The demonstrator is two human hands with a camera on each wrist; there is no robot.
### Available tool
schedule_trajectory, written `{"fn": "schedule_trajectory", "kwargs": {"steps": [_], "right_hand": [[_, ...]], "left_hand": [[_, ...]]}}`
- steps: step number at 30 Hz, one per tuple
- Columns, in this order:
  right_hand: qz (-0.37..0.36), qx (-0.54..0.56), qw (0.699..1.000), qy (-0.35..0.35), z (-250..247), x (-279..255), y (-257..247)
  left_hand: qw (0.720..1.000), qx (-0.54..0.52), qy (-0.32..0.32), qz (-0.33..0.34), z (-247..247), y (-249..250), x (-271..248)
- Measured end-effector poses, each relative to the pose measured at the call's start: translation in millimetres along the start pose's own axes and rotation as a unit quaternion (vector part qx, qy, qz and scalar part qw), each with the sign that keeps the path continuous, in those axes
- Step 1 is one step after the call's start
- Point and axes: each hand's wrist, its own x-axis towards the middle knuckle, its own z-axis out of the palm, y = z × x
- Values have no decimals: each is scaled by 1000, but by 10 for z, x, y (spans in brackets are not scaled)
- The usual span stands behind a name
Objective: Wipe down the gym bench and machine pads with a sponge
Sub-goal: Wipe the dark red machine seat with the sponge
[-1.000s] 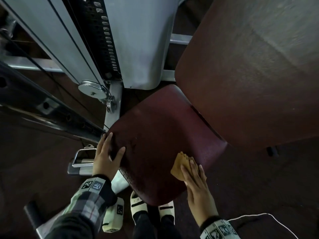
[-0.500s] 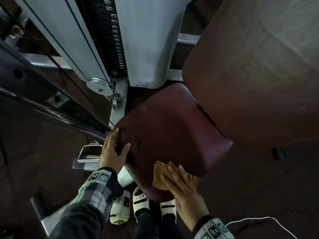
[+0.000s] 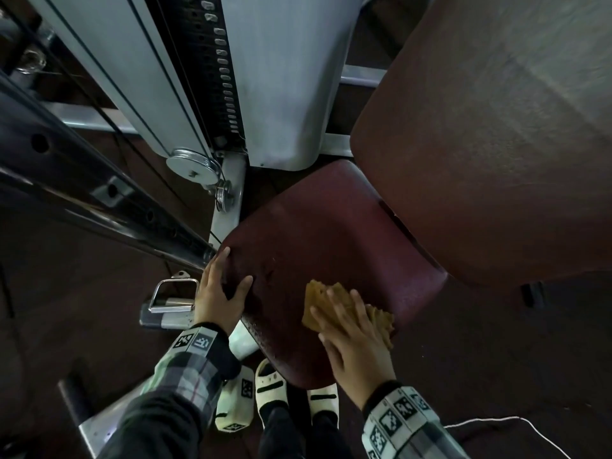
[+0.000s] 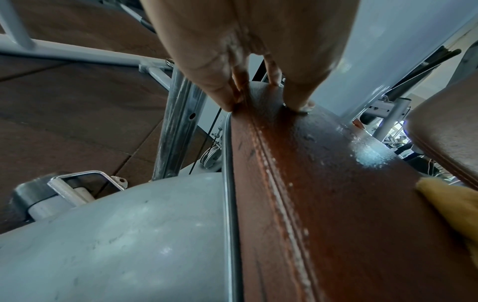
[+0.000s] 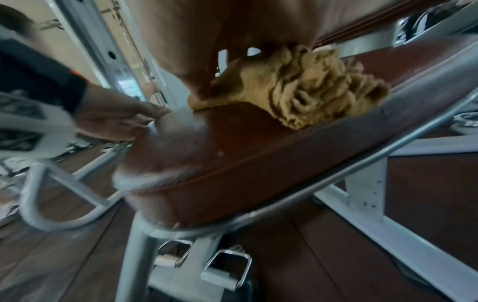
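A dark red seat pad (image 3: 331,233) lies below me, with a larger brown-red back pad (image 3: 480,144) rising to its right. My right hand (image 3: 344,319) lies flat with spread fingers on a crumpled tan sponge (image 3: 381,321), pressing it onto the seat's front right part. In the right wrist view the sponge (image 5: 310,87) bunches up under the right hand (image 5: 207,30) near the pad's (image 5: 232,153) rim. My left hand (image 3: 225,279) rests on the seat's left edge, thumb on top. Its straight fingers (image 4: 222,90) touch the pad's (image 4: 336,204) seam, and the sponge (image 4: 452,204) shows at the right.
A grey weight-stack tower (image 3: 198,77) with a pulley (image 3: 193,167) stands behind the seat. A dark slanted bar (image 3: 82,200) runs at the left. A metal cable handle (image 3: 172,293) lies on the brown floor, a white cord (image 3: 496,422) at the lower right. My sandalled feet (image 3: 271,385) stand under the seat's front.
My right hand has slid the sponge from the seat's right edge leftward across its front part. The left hand has stayed on the seat's left edge.
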Motion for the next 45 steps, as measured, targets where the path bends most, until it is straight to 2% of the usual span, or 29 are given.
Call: {"fn": "schedule_trajectory", "kwargs": {"steps": [4, 8, 12, 15, 19, 23, 25, 28, 32, 34, 37, 40, 43, 45], "right_hand": [[-91, -3, 996, -25, 160, -332, 96], [-44, 19, 998, -45, 75, -509, 351], [8, 18, 1000, 20, -20, -235, 400], [20, 0, 999, 40, -21, 19, 213], [-43, -6, 998, 38, 46, -11, -30], [-97, 10, 994, -46, 72, -287, 105], [-63, 35, 996, -52, 42, -350, 216], [4, 65, 998, -13, 11, -260, 314], [66, 69, 995, 39, 11, 170, 233], [73, 64, 994, 44, 17, 433, 83], [22, 53, 998, 29, 41, 651, -237], [-37, 37, 999, 1, 73, 560, -441], [-89, 21, 995, -44, 74, 262, -317], [-86, 27, 994, -54, 38, 90, -115]], "left_hand": [[1000, -2, 1, 4, 12, -44, 19], [1000, -7, 0, 7, 26, -85, 29], [1000, -11, 0, 9, 37, -110, 39], [1000, -12, -1, 10, 41, -112, 39], [1000, -17, -1, 7, 34, -156, 59], [1000, -4, 0, 7, 20, -137, 59], [1000, -7, -5, -1, 14, -159, 67], [998, -66, -22, 3, -31, -172, 105], [997, -63, -36, -8, -71, -162, 138], [997, -68, -44, -1, -74, -187, 134], [996, -82, -44, -6, -58, -239, 125], [995, -86, -47, -11, -58, -216, 126], [994, -92, -54, -13, -65, -225, 127], [994, -97, -55, -9, -61, -234, 133]]}}
